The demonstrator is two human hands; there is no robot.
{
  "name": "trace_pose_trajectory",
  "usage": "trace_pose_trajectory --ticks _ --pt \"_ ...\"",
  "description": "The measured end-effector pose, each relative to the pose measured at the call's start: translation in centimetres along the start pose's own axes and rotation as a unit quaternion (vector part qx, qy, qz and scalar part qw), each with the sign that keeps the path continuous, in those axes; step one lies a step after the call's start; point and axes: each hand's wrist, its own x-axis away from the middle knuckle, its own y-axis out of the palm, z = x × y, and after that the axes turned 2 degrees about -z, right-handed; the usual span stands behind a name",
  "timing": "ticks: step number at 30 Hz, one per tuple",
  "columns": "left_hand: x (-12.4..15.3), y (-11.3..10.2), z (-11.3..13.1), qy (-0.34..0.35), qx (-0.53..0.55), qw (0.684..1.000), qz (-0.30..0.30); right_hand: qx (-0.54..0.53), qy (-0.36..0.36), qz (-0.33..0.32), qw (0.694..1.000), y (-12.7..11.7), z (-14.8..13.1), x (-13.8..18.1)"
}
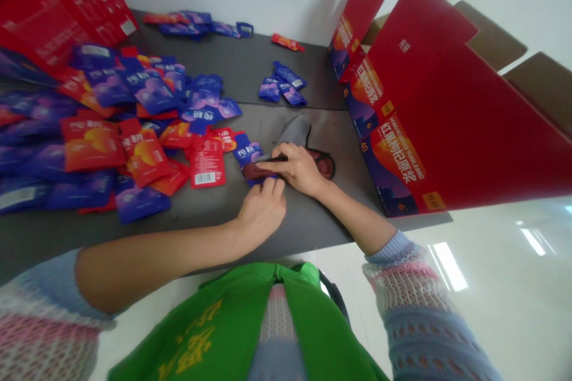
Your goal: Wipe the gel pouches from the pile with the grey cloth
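We have our right hand [297, 169] near the middle of the worktop [313, 223], index finger stretched along a brown holder [263, 169] and the others slightly bent over it; we cannot tell how firmly it grips. The holder lies across a blue packet [245, 150], whose printed end sticks out on the far side. Our left hand [261, 208] is curled, its fingertips at the packet's near side; whether they pinch it is hidden. A grey flap [295, 133] lies just beyond the right hand. Towards the left edge we have a loose heap of blue and red packets [143, 89], with a red box [49, 18] at the far left corner. Along the right edge stand red cartons [402, 107], flaps raised, their insides hidden from us.
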Motion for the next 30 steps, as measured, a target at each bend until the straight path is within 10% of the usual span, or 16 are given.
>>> trace_pose_trajectory --ticks 10,21,30 --pt "0.1 0.2 0.0 0.001 0.017 1.0 0.002 0.099 0.177 0.027 0.979 -0.1 2.0 -0.9" --pt "0.0 0.4 0.1 -0.002 -0.016 1.0 0.02 0.068 -0.026 -0.038 0.997 0.0 -1.2 -0.6" --pt "-0.4 -0.6 -1.4 -0.046 0.037 0.998 0.031 0.145 0.223 0.012 0.964 -0.3 2.3 -1.0"
